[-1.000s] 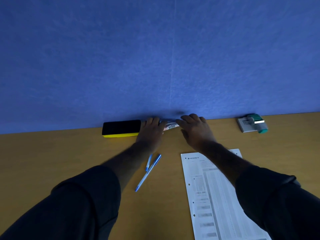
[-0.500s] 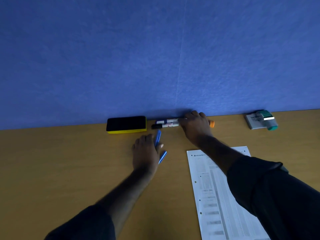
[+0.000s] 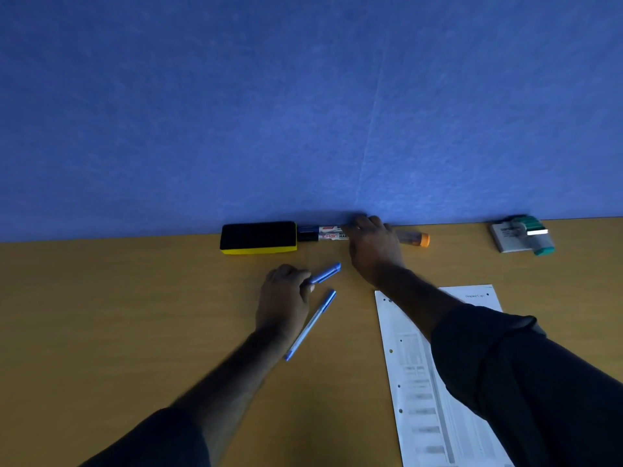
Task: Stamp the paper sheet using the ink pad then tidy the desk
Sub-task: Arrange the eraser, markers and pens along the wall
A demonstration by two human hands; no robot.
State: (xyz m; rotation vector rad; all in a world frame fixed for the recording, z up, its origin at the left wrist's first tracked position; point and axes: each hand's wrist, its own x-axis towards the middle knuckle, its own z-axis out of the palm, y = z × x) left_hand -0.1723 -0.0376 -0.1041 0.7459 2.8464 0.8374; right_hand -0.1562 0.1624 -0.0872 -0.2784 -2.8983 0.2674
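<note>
Left hand (image 3: 285, 303) withdrawn, fingers pinching one of two blue pens (image 3: 325, 274); right hand (image 3: 372, 247) flat on two markers (image 3: 328, 232).

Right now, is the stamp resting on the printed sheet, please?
No, the stamp sits on the ink pad by the partition, apart from the sheet.

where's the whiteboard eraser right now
In the head view, the black and yellow eraser lies at the back of the desk against the blue partition, left of centre, its right end meeting the markers.
</note>
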